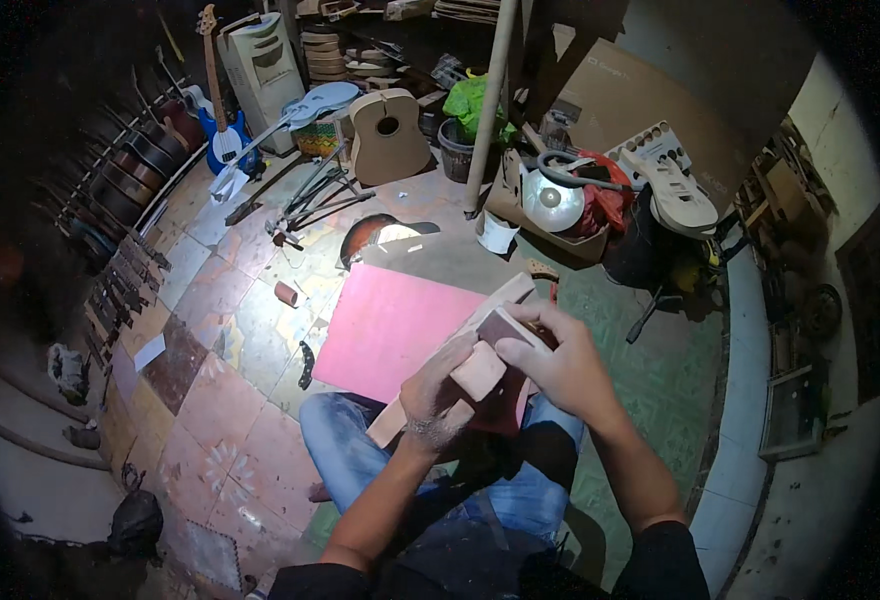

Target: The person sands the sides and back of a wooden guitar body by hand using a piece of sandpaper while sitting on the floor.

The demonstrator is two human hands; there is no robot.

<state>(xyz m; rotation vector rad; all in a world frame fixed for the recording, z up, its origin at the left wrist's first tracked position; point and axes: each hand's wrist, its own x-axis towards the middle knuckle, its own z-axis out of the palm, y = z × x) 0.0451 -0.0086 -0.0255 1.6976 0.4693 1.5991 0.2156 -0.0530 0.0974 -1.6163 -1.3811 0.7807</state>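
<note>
Here's the left hand (434, 392) wrapped around a long pale wooden piece (510, 294), slanting above the lap (345, 440) and the pink sheet (390, 320). The right hand (567, 362) grips a small flat block (508, 330) right up by it; whether they touch, I can't tell. Progress? The long outline looks cut, pale dust coats the left hand, but the wood's bare: smoothing and finishing, I'd judge, remain.

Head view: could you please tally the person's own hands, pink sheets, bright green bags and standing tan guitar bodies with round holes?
Left hand and right hand: 2
Pink sheet: 1
Bright green bag: 1
Tan guitar body: 1
Total: 5
</note>
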